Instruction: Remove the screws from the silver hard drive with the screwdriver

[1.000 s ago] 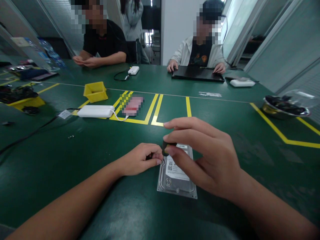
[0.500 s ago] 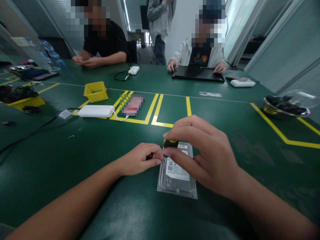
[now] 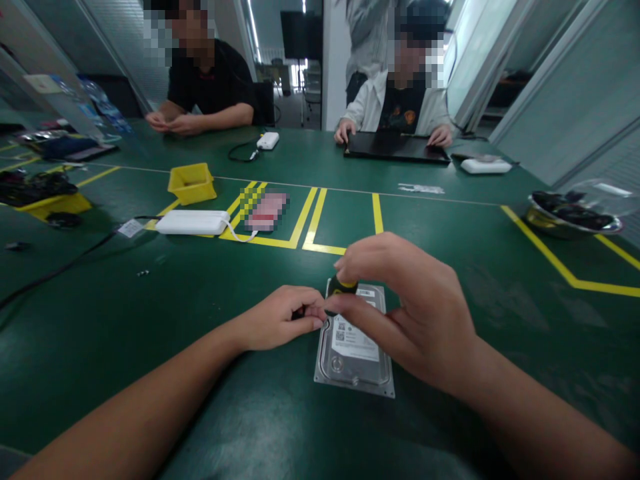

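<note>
A silver hard drive (image 3: 356,367) with a white label lies flat on the green table. My right hand (image 3: 420,307) is over it, thumb and fingers closed around the black-and-yellow handle of a screwdriver (image 3: 343,287). The screwdriver's tip is hidden from view. At the drive's upper left edge, my left hand (image 3: 285,317) has its fingers curled together, close beside the handle. Whatever sits between those fingers is hidden; only a dark gap shows.
A white power strip (image 3: 193,222) with a cable, a phone (image 3: 267,212) and a yellow bin (image 3: 191,183) stand beyond my left hand. Far right is a metal bowl (image 3: 570,217) of dark parts. Two people sit opposite, one holding a black panel (image 3: 397,148).
My right fingers have shifted slightly around the screwdriver handle, which has turned a little. My left hand and the hard drive stay put. A standing person behind has moved right.
</note>
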Demonstrator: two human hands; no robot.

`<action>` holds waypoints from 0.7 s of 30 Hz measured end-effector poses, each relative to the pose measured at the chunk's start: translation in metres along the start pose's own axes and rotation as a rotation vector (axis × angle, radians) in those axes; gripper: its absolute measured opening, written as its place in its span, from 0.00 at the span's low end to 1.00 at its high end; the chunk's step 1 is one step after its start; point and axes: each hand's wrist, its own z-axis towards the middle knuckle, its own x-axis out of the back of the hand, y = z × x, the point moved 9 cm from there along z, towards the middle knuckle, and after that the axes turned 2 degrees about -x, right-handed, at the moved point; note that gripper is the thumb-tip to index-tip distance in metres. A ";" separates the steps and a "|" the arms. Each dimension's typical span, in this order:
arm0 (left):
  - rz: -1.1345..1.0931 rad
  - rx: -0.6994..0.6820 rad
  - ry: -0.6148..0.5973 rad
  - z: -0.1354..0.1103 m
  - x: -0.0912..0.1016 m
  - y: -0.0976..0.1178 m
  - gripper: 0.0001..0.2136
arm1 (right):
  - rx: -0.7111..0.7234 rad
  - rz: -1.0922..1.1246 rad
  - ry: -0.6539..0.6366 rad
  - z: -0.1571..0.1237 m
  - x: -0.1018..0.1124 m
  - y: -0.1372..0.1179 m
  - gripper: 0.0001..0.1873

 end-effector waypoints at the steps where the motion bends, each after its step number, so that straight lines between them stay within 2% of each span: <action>1: 0.004 0.004 0.001 0.000 0.001 0.000 0.04 | 0.005 0.008 0.000 0.000 0.000 0.000 0.07; 9: 0.070 -0.002 -0.017 -0.001 -0.003 -0.004 0.08 | -0.015 0.084 -0.053 -0.001 -0.001 -0.002 0.09; 14: 0.063 0.009 0.009 0.000 0.001 -0.002 0.08 | 0.031 0.042 -0.018 0.001 -0.002 -0.003 0.06; 18: 0.058 -0.014 -0.007 0.000 0.001 0.002 0.08 | 0.041 0.062 -0.040 0.002 -0.003 -0.007 0.05; 21: 0.062 -0.025 -0.020 0.000 -0.001 0.001 0.08 | 0.040 0.079 -0.068 0.000 -0.004 -0.010 0.09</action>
